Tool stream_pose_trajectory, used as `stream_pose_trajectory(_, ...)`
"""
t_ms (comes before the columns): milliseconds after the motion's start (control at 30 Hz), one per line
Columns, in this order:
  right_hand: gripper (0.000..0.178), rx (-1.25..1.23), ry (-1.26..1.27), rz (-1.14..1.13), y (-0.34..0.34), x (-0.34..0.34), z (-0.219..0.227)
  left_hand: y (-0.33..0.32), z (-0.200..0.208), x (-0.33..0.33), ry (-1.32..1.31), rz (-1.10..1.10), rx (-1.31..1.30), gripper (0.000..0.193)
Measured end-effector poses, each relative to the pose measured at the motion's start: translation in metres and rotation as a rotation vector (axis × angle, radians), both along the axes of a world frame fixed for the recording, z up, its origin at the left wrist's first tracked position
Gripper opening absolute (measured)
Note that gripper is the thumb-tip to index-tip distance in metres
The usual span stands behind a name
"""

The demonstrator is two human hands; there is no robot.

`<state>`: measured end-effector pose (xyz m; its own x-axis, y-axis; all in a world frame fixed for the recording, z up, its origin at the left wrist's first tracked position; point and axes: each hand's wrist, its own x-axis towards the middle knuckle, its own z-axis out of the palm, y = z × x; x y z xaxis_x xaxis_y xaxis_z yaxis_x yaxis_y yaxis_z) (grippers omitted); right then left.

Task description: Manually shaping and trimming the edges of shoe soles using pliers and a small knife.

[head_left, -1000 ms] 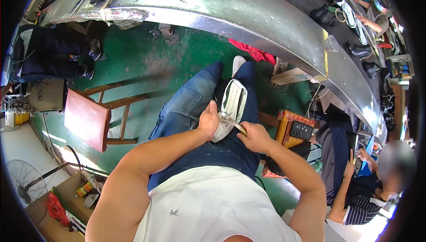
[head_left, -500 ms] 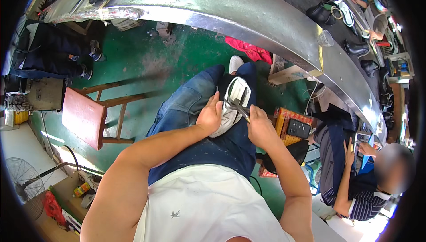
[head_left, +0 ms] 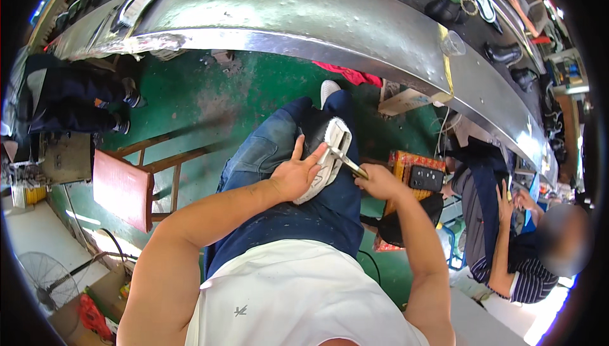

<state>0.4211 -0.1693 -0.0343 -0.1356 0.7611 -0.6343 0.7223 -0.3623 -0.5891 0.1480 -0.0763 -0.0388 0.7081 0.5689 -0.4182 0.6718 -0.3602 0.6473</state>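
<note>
A black shoe with a white sole [head_left: 325, 178] lies across my lap, its sole turned up and a dark slot showing toward the far end. My left hand [head_left: 295, 178] rests along its left side, fingers spread, with some fingertips touching the sole. From the right, my right hand [head_left: 377, 181] is closed round the end of a hammer-like metal tool [head_left: 349, 163]. The tool's far end meets the sole near my left fingertips. I cannot make out the exact shape of its head.
Beyond my knees curves a metal-edged workbench [head_left: 279, 9] carrying several shoes. A stool [head_left: 124, 190] stands left. To my right, a black phone [head_left: 426, 179] lies on a patterned seat [head_left: 401, 162]; farther right a person [head_left: 507, 251] sits working. A fan [head_left: 44, 279] is at lower left.
My left fingers have spread apart from lying close together. My right hand has moved slightly nearer me, showing more of the tool's shaft. The view has shifted a little.
</note>
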Motion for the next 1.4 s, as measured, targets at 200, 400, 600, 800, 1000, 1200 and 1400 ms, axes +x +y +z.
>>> stream_pose_trajectory(200, 0.04, 0.093, 0.018, -0.112, 0.019, -0.014, 0.035, 0.01, -0.016, 0.002, -0.046, -0.01, -0.032, 0.06)
stream_pose_trajectory(400, 0.048, 0.233, -0.074, -0.069, 0.041, -0.027, 0.011, 0.017, 0.004, 0.003, -0.026, -0.069, -0.082, 0.058)
stream_pose_trajectory(600, 0.051, 0.338, -0.093, -0.058, 0.015, -0.033, 0.003, 0.005, 0.004, -0.003, 0.075, -0.177, -0.12, 0.061)
stream_pose_trajectory(800, 0.049, 0.179, 0.233, -0.267, -0.002, -0.049, 0.037, -0.03, -0.013, -0.017, -0.194, 0.436, -0.242, 0.085)
stream_pose_trajectory(1000, 0.046, 0.226, 0.228, -0.273, -0.025, -0.056, 0.032, -0.023, -0.013, -0.022, -0.213, 0.41, -0.254, 0.096)
stream_pose_trajectory(1200, 0.047, 0.077, 0.238, -0.325, -0.03, -0.057, 0.013, -0.017, -0.008, -0.029, -0.14, 0.261, -0.323, 0.112)
stream_pose_trajectory(1400, 0.047, 0.158, 0.495, -0.735, -0.077, -0.056, -0.016, 0.014, 0.034, -0.033, -0.153, 0.197, -0.221, 0.099)
